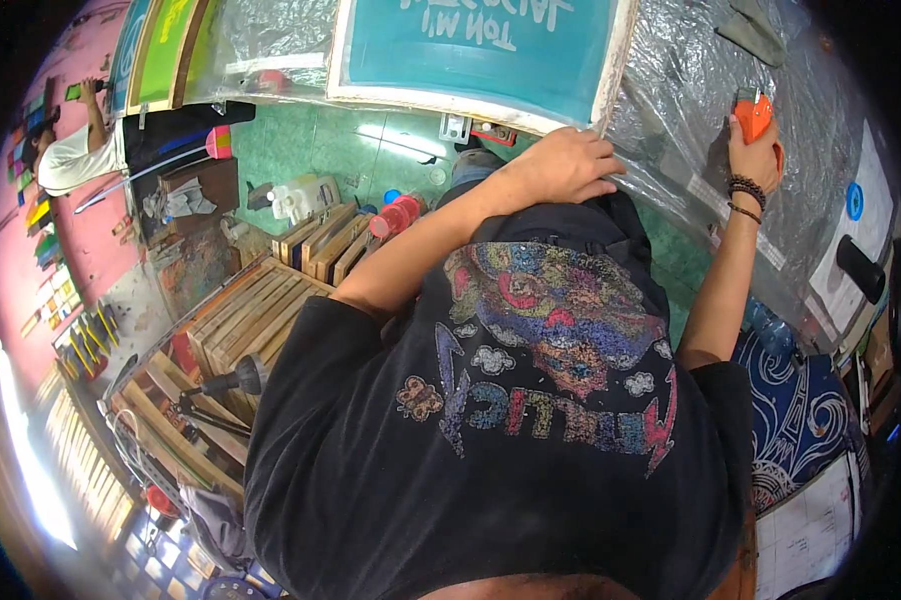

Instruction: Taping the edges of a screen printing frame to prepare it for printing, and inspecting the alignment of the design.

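Right of the teal frame (pixel 471 65), the right hand (pixel 754 160) has its fingers clamped on an orange tool (pixel 755 118) above the plastic-covered tabletop (pixel 671 85). The left hand (pixel 571 165), fingers bent, slightly apart, is beside the frame's near right corner. Left-near of the frame: white jugs (pixel 293 203), a pink bottle (pixel 397 216), contents indiscernible.

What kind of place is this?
It looks like a workshop, perhaps for screen printing: a teal framed panel lies on the plastic-covered table, many wooden frames are stacked nearby, and the right hand holds an orange tool.
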A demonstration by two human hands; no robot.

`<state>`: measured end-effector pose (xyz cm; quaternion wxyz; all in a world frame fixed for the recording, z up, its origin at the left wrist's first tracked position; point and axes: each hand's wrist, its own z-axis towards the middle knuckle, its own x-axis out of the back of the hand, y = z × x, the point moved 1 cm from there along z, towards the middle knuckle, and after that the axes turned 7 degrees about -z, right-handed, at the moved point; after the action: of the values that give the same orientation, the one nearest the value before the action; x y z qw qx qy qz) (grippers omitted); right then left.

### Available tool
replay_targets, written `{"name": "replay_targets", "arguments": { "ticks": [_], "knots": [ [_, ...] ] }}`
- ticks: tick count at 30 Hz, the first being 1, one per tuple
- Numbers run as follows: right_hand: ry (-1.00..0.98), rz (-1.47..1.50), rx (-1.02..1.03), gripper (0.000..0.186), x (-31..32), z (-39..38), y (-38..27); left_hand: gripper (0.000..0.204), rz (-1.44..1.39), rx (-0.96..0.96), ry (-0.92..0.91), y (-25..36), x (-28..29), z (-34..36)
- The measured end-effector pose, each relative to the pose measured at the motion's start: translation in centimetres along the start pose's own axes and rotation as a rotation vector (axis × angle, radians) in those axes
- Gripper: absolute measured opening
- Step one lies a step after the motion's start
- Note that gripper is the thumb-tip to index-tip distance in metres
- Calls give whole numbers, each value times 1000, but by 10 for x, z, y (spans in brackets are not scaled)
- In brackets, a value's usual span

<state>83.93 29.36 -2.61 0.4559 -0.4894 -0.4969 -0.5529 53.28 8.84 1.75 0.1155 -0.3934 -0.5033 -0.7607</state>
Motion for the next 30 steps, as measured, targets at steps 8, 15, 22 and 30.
{"name": "replay_targets", "arguments": {
  "ticks": [8, 15, 22, 30],
  "knots": [
    [13, -9, 30, 74, 34, -16, 1, 25, -50, 256, 141, -1, 53, -47],
    [85, 123, 145, 78, 88, -63, -37, 39, 523, 573, 374, -68, 78, -124],
    [-55, 173, 388, 68, 150, -118, -115, 43, 293, 510, 239, -65, 66, -152],
    [-82, 188, 1017, 54, 209, -205, -186, 94, -521, 422, 580, -2, 117, -136]
  ]
}}
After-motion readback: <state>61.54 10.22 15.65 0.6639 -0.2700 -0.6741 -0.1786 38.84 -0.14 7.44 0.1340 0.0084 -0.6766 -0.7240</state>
